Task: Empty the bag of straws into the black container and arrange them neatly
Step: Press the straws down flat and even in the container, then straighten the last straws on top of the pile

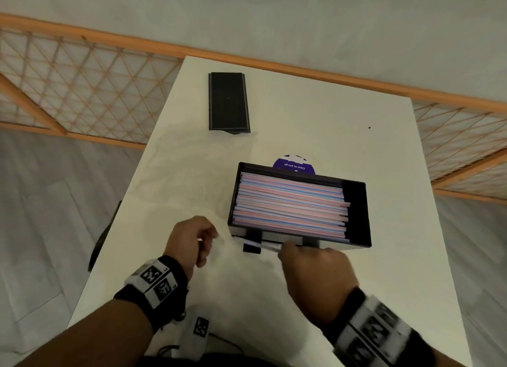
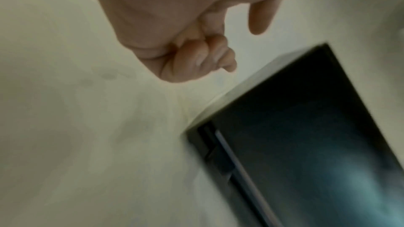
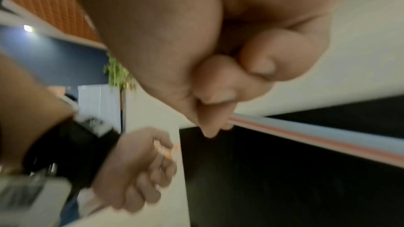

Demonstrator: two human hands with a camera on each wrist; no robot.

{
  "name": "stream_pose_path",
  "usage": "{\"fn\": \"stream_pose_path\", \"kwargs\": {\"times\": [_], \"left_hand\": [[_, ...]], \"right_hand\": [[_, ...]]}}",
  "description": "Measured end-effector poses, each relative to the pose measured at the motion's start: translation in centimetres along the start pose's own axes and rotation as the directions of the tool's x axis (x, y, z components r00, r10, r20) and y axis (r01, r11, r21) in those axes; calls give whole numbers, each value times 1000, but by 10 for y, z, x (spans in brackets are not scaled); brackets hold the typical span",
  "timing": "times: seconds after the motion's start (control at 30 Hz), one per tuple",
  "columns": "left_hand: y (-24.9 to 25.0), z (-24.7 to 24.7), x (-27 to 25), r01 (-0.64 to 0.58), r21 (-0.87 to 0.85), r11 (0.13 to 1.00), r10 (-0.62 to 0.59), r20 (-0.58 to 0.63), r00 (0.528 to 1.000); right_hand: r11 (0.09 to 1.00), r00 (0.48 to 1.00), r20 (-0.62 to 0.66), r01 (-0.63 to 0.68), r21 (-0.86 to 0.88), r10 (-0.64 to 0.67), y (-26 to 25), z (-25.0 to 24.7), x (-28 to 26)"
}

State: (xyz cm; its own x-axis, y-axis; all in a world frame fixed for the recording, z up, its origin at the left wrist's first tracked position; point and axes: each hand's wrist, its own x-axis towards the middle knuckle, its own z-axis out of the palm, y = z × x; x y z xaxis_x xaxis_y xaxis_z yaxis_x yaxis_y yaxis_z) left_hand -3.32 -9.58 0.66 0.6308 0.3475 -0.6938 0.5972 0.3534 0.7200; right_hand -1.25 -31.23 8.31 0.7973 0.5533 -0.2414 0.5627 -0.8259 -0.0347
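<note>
The black container point(image 1: 356, 202) stands on the white table, filled with a flat layer of pink, blue and white striped straws point(image 1: 290, 204). At its near wall my right hand point(image 1: 282, 248) pinches the end of one striped straw point(image 3: 317, 134), which runs along the container's point(image 3: 284, 179) front. To the left, my left hand point(image 1: 208, 240) has its fingers point(image 2: 210, 58) curled and pinches the edge of the crumpled clear plastic bag point(image 1: 178, 180) lying on the table beside the container point(image 2: 306, 127). The right wrist view also shows the left hand point(image 3: 140, 170).
The container's black lid point(image 1: 229, 103) lies at the far left of the table point(image 1: 343, 114). A round purple sticker point(image 1: 293, 165) shows behind the container. An orange lattice railing point(image 1: 82, 73) runs beyond the table. Tagged gear and a cable point(image 1: 203, 328) lie at the near edge.
</note>
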Motion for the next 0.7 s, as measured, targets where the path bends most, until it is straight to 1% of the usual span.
{"fn": "stream_pose_path", "kwargs": {"times": [0.07, 0.1, 0.13, 0.17, 0.2, 0.23, 0.27, 0.3, 0.33, 0.4, 0.43, 0.5, 0.57, 0.6, 0.63, 0.67, 0.7], "left_hand": [[19, 0, -1, -76, -52, 996, 71, -93, 993], [29, 3, -3, -118, -57, 991, 111, -123, 986], [41, 8, -6, -166, -52, 985, 157, -140, 978], [52, 13, -9, -221, -41, 974, 213, -149, 966], [63, 19, -13, -282, -24, 959, 275, -152, 949], [74, 26, -18, -348, 1, 937, 345, -145, 927], [83, 33, -23, -409, 29, 912, 410, -124, 904], [90, 40, -27, -450, 54, 892, 453, -89, 887], [96, 47, -30, -465, 73, 882, 468, -41, 883], [102, 58, -32, -459, 126, 879, 454, 68, 888], [102, 63, -32, -455, 174, 873, 441, 115, 890], [99, 70, -31, -445, 275, 852, 409, 180, 895], [95, 75, -32, -402, 333, 853, 341, 229, 912], [93, 78, -33, -363, 341, 867, 288, 252, 924], [92, 81, -34, -304, 331, 893, 220, 267, 938], [92, 85, -36, -225, 301, 927, 142, 276, 951], [93, 88, -38, -136, 262, 956, 59, 282, 958]], "right_hand": [[999, 989, -143, -49, -19, 45, 9, -23, -3], [997, 979, -191, -80, -10, 77, 13, -37, 2], [995, 973, -207, -104, 1, 102, 17, -46, 9], [994, 975, -198, -105, -30, 97, 20, -51, 18], [995, 985, -159, -80, -62, 70, 22, -49, 26], [998, 990, -130, -57, -25, 54, 23, -44, 34], [998, 996, -69, -58, 30, 60, 25, -38, 39], [993, 998, -27, -57, 99, 60, 28, -30, 42], [980, 997, -20, -67, 189, 72, 31, -23, 43], [945, 995, -60, -60, 321, 83, 41, -9, 46], [932, 995, -52, -60, 358, 84, 47, -5, 47], [909, 998, -3, -50, 413, 57, 51, -2, 46], [900, 999, -24, -18, 436, 32, 55, -2, 43], [892, 998, -51, -15, 452, 43, 56, -4, 41], [878, 994, -72, -36, 478, 80, 57, -5, 40], [846, 985, -90, -76, 528, 144, 58, -6, 41], [783, 971, -87, -124, 609, 222, 59, -7, 44]]}}
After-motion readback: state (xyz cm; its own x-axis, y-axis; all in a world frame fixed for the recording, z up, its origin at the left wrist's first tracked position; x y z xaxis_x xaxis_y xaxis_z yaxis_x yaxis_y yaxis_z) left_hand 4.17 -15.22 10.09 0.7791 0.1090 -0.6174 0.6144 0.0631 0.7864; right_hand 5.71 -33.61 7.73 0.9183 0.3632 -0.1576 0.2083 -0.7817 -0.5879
